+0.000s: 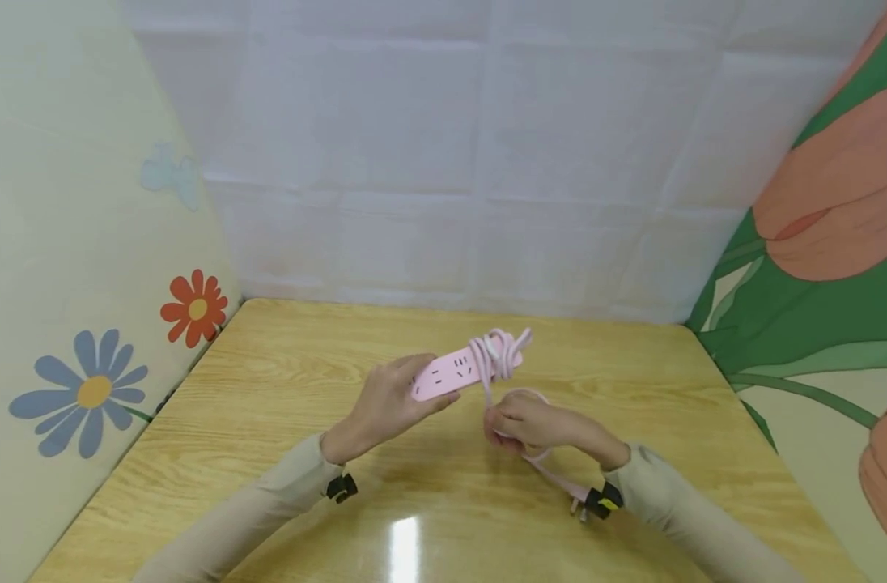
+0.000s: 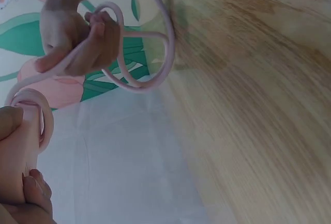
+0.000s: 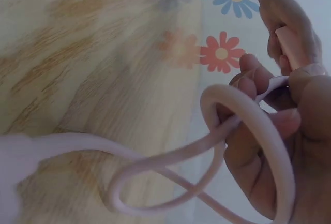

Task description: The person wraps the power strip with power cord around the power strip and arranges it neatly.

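Note:
A pink power strip (image 1: 449, 374) is held above the table by my left hand (image 1: 385, 402), which grips its left end with the socket face up. Several turns of pink cord (image 1: 496, 356) wrap the strip's right end. My right hand (image 1: 528, 423) pinches the cord just below and right of the strip. In the right wrist view, loose cord loops (image 3: 253, 115) hang around the fingers of that hand. The cord's free end runs down to a plug (image 1: 578, 502) with metal prongs, near the right wrist.
A wood-grain table (image 1: 269, 356) lies under both hands. White cloth (image 1: 451, 162) hangs behind it. Flower-printed panels stand at the left (image 1: 50, 243) and right (image 1: 837, 324). Black wrist cameras (image 1: 341, 487) are strapped at the cuffs.

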`<control>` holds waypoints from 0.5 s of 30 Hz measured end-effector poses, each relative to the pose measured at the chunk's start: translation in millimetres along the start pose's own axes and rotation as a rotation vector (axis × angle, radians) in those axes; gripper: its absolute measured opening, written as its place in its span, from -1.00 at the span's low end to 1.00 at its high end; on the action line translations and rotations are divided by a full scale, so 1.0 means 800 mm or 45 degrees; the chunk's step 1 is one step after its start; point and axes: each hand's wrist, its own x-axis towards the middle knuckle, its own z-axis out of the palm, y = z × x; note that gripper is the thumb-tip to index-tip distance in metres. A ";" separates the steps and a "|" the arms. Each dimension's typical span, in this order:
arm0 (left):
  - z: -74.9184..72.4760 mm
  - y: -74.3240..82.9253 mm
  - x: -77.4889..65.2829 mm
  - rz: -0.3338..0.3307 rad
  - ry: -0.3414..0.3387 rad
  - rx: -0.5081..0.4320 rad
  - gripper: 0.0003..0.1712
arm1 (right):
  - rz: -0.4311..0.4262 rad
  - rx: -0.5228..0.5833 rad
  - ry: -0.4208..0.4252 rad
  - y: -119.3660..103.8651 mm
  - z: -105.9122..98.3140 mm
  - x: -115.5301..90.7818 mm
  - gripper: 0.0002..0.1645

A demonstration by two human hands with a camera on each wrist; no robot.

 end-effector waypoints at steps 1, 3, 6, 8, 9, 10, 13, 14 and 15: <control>0.000 0.000 -0.001 0.009 0.005 0.003 -0.46 | 0.035 -0.019 0.005 0.001 0.000 0.000 -0.37; 0.000 0.000 -0.003 0.026 0.009 0.003 -0.44 | 0.154 -0.037 0.011 0.003 0.002 0.000 -0.46; 0.001 0.000 -0.005 0.019 -0.009 -0.017 -0.41 | 0.328 -0.041 0.058 0.003 0.005 0.000 -0.56; 0.001 0.000 -0.005 0.015 -0.018 -0.028 -0.40 | 0.382 -0.057 0.093 0.002 0.005 0.001 -0.59; 0.001 0.000 -0.005 0.019 -0.020 -0.028 -0.39 | 0.374 -0.072 0.113 0.001 0.004 0.001 -0.62; 0.001 0.000 -0.005 0.030 -0.021 -0.026 -0.39 | 0.361 -0.097 0.130 0.000 0.003 0.002 -0.65; 0.000 0.000 -0.006 0.083 -0.014 -0.022 -0.37 | 0.339 -0.168 0.175 -0.004 -0.002 0.002 -0.77; 0.000 0.000 -0.006 0.107 -0.012 -0.019 -0.37 | 0.344 -0.189 0.199 -0.006 -0.003 0.001 -0.84; 0.000 0.001 -0.006 0.131 -0.010 -0.014 -0.36 | 0.365 -0.208 0.224 -0.008 -0.005 0.001 -0.90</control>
